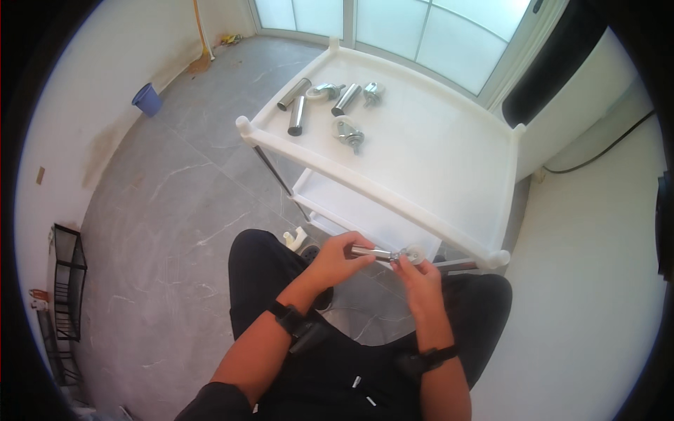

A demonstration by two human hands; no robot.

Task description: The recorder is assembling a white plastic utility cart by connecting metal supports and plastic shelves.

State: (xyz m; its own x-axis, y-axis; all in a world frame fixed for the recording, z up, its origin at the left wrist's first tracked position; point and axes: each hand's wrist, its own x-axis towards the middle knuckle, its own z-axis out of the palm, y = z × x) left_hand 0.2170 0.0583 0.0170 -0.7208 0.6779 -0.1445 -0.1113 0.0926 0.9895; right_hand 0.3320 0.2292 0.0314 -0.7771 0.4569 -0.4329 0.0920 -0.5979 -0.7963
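Note:
Over my lap, my left hand (333, 262) grips a short chrome tube (372, 252) between thumb and fingers. My right hand (422, 282) is closed on a caster wheel (414, 253) with a pale wheel and metal fork. The caster's stem end meets the tube's right end; how far it sits inside cannot be made out. Beyond my hands stands a white tiered cart (365, 184). On its top tray lie three chrome tubes, one of them this upright-looking tube (297, 116), and three casters, the nearest being this caster (347, 132).
A small white plastic piece (295, 239) is on the floor by my left knee. Farther off are a blue bucket (147, 100) by the left wall, a broom (203, 42) and black wire racks (68, 288). A white wall (590, 295) rises close on the right.

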